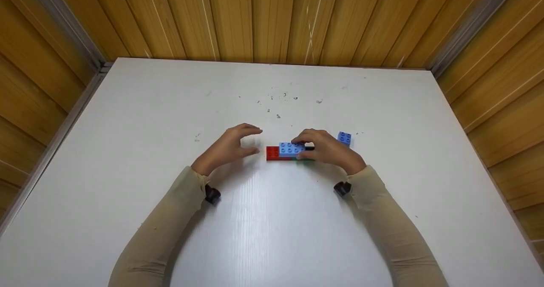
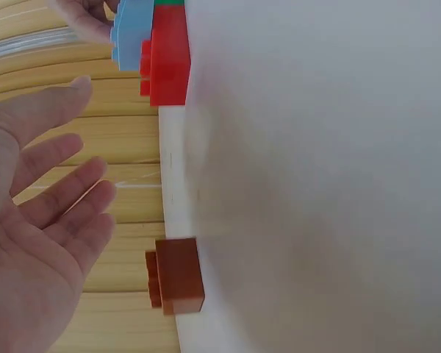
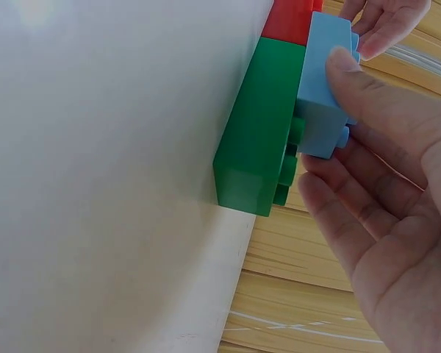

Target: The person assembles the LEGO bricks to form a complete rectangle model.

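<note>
A light blue brick [image 1: 286,150] lies across the tops of a red brick [image 1: 272,153] and a green brick [image 3: 261,125], which stand end to end on the table. My right hand [image 1: 326,148] pinches the light blue brick near its right end, thumb on the near side and fingers on the far side. To the left of the red brick, my left hand [image 1: 232,144] is held with fingers spread apart and touches nothing. In the left wrist view a brown brick [image 2: 180,276] stands on the table beyond the left hand; the head view does not show it.
Just beyond the right hand sits another blue brick [image 1: 344,138], partly hidden by that hand. The white table [image 1: 272,219] has dark specks on its far half. Wood-patterned walls [image 1: 272,21] rise behind the table and at both sides.
</note>
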Demonstrator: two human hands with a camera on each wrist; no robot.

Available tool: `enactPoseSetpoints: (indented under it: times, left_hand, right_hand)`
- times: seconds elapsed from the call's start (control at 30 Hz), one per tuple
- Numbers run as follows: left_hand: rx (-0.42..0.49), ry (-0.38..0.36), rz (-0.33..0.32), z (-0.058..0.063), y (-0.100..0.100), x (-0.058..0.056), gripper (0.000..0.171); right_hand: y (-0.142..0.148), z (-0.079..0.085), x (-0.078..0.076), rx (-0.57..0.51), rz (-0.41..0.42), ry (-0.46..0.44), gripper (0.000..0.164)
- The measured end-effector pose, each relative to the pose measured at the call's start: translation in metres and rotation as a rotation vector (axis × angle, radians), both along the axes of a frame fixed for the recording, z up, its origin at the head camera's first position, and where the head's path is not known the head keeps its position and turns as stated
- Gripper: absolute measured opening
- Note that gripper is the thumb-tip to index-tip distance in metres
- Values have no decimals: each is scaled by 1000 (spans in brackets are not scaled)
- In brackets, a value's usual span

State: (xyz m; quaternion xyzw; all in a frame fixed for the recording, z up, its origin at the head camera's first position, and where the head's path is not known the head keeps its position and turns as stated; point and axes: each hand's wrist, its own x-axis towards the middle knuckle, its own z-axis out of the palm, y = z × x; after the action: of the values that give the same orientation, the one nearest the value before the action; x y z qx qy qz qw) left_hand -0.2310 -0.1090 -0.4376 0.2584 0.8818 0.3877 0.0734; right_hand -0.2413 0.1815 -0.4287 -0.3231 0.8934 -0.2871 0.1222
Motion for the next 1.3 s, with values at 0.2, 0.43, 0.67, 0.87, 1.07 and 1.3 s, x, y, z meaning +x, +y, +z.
enactPoseSetpoints:
  times: [0.2,0.43,0.67,0.87,1.07,1.3]
  left_hand:
    - [11,24,36,-1,-16,-2,52]
    - [-20,12,103,-4,-31,-5,52]
    - [-52,-54,143,-6,-40,-8,53]
    - [-112,-76,154,-6,-41,-11,54]
    - [-139,-97,142,-8,-40,-14,51]
    - [-117,-70,89,-10,-39,-15,24]
  right_hand:
    - [1,0,0,-11,17,17,40]
    - [3,-1,-1,-24,42,51,39]
    - [3,-3,-1,-54,38,43,40]
    - [2,-3,-1,-41,20,32,40]
    - [1,-3,0,-38,-1,6,40]
    - [1,-3,0,-38,-17,-4,40]
